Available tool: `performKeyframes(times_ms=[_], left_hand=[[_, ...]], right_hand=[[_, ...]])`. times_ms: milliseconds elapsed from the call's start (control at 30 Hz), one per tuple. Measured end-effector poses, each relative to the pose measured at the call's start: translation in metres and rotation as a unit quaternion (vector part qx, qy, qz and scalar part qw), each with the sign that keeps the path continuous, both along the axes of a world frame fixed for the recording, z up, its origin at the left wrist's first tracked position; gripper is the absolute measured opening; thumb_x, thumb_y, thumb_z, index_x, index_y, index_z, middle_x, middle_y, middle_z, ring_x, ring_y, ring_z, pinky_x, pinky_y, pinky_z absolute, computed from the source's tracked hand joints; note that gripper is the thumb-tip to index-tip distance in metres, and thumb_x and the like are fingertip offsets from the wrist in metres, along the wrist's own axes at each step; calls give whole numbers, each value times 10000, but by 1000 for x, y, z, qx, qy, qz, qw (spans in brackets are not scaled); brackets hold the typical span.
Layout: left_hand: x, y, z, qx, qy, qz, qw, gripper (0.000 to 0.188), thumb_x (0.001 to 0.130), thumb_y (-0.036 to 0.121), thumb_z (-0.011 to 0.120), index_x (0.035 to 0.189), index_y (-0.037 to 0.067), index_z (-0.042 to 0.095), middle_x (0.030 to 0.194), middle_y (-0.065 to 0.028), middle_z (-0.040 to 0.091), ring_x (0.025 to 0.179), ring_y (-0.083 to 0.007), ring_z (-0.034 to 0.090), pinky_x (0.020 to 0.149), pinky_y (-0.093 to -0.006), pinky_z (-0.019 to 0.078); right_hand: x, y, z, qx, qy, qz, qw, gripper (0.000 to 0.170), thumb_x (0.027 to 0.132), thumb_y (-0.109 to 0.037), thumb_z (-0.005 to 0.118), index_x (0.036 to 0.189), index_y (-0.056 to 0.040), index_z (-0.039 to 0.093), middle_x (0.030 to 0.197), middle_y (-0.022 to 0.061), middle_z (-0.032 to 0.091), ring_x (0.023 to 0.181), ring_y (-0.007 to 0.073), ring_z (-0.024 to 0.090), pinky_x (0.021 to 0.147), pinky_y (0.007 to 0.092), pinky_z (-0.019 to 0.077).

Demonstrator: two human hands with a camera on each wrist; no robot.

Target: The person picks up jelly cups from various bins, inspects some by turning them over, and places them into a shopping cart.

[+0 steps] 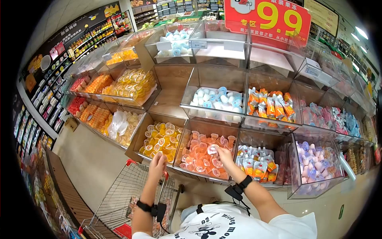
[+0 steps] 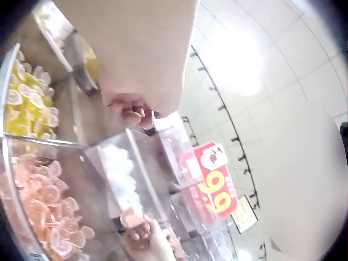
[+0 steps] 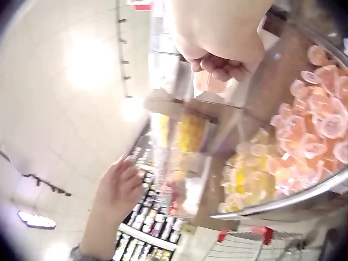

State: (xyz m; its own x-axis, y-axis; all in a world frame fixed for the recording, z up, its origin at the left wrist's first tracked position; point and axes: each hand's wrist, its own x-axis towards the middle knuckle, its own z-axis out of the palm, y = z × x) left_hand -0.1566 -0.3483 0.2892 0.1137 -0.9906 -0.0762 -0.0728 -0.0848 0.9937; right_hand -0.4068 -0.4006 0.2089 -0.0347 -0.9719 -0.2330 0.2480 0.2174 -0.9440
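Note:
My right hand pinches a small jelly cup with a pale lid, held over a bin of orange-pink jelly cups. In the right wrist view the curled fingers partly hide that cup. Raised near the front of the neighbouring bin of yellow jelly cups is my left hand, its fingers loosely curled with nothing visible in them. The left wrist view shows the held cup as peach-coloured.
A shopping cart stands below my left arm. Orange-capped pouches fill the bin on the right, with white and blue cups in the tier above. A clear plastic bag lies on the left bins. A red price sign hangs behind.

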Motion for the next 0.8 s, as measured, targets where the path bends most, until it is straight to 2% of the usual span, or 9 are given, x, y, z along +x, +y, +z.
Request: performKeyframes(times_ms=[133,233,333,367,467,567,633,733,800], left_hand=[[90,66,-95,110,-28,112,987,140,743,161,408,709,29,443,477,-18,415,342,-74,350,309,-185,258],[143,140,-156,186,-39,184,964,164,738,173,399,679,34,462,472,-23,428,358,-80,383,308,-187,274],[165,197,-177,264,-41,229,936,168,724,168,399,661,30,471,489,-35,454,369,-88,410,313,-190,297],[172,212,-181,286,-30,240,927,168,720,165,399,656,27,472,495,-39,462,373,-92,420,316,-192,306],[205,268,-261,300,-89,261,913,195,705,181,415,688,-4,477,522,-80,486,415,-147,467,367,-252,365],[228,313,-367,295,-259,276,877,269,680,243,439,710,-19,493,615,-173,516,559,-292,514,509,-378,405],[225,313,-343,231,-357,267,865,285,663,255,447,736,-14,506,693,-214,512,662,-343,503,581,-414,390],[251,336,-400,369,-309,153,863,273,654,236,450,773,-3,512,700,-214,513,659,-333,510,571,-401,398],[259,325,-385,381,-198,177,886,355,620,279,501,842,2,501,613,-161,532,588,-279,533,557,-343,415]], right_hand=[[6,8,-73,68,43,-22,997,297,724,-287,467,561,-38,470,462,-11,396,381,57,342,356,185,255],[24,12,-100,120,30,29,992,284,735,-268,447,584,-31,485,462,-8,403,382,68,363,357,201,269],[53,17,-120,77,167,45,982,274,741,-251,432,625,-8,483,467,4,441,403,120,418,372,261,309],[74,24,-94,-28,262,49,963,230,746,-214,414,619,-28,460,469,54,426,414,142,433,379,262,314],[129,41,-61,-177,414,155,880,208,727,-207,430,707,-1,451,607,164,514,553,289,511,487,348,381],[198,69,-63,-158,347,277,882,149,704,-177,456,707,-28,453,630,161,497,564,297,491,500,331,386],[241,91,-85,-165,358,395,830,168,708,-208,446,766,-51,458,653,162,507,612,310,502,522,342,399],[301,125,-110,-188,385,583,691,238,724,-280,399,834,-78,463,639,158,510,599,310,505,522,368,406],[346,143,-118,-173,393,682,592,267,729,-309,377,851,-88,463,633,157,511,579,308,505,519,380,404]])
